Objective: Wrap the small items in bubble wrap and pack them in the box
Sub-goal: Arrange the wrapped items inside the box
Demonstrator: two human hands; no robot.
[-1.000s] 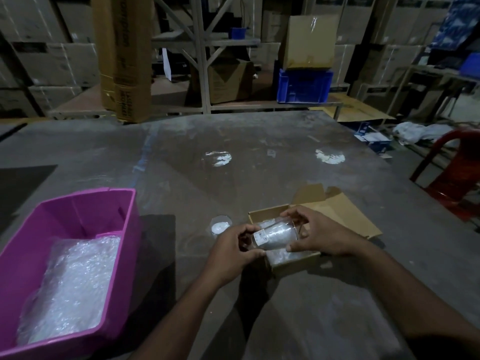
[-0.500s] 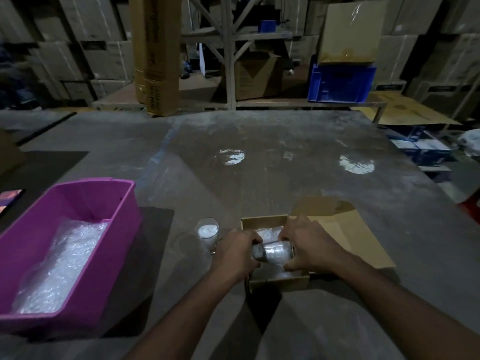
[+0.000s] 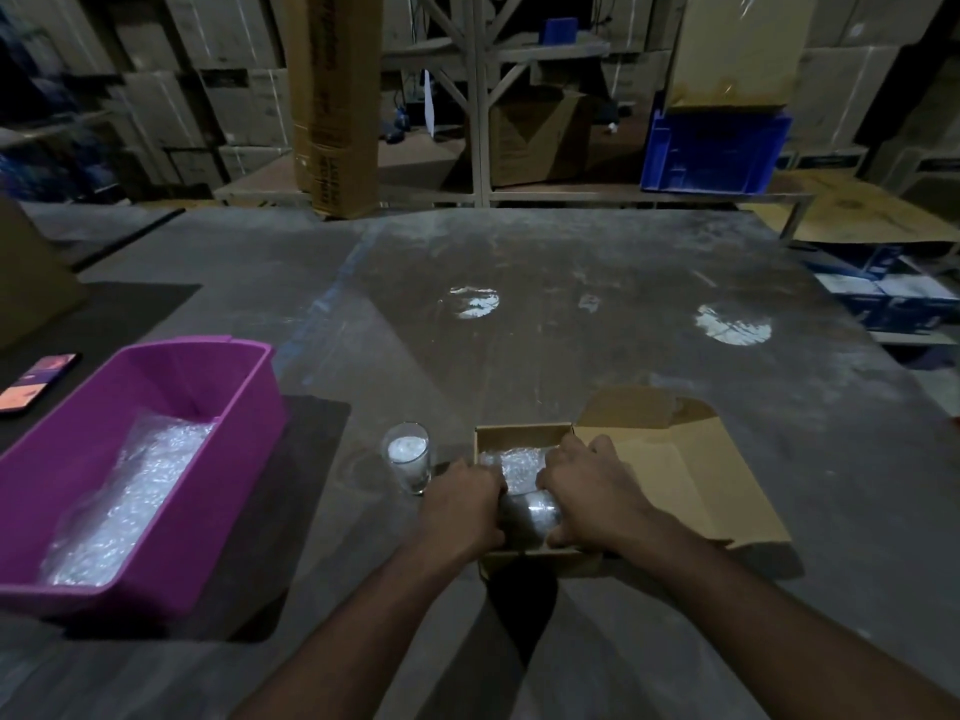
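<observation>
On the grey table (image 3: 519,262), near centre: small open brown cardboard box (image 3: 524,439), both hands inside.

We log our left hand (image 3: 462,506) and right hand (image 3: 587,491) gripping opposite ends of a clear glass wrapped in bubble wrap (image 3: 530,514), lying sideways in the box atop another wrapped bundle (image 3: 511,459). Unwrapped clear drinking glass (image 3: 408,457) upright just left of the box. Purple plastic bin (image 3: 249,402) holding bubble wrap sheets (image 3: 135,491), near left; phone (image 3: 36,381) beyond it.
</observation>
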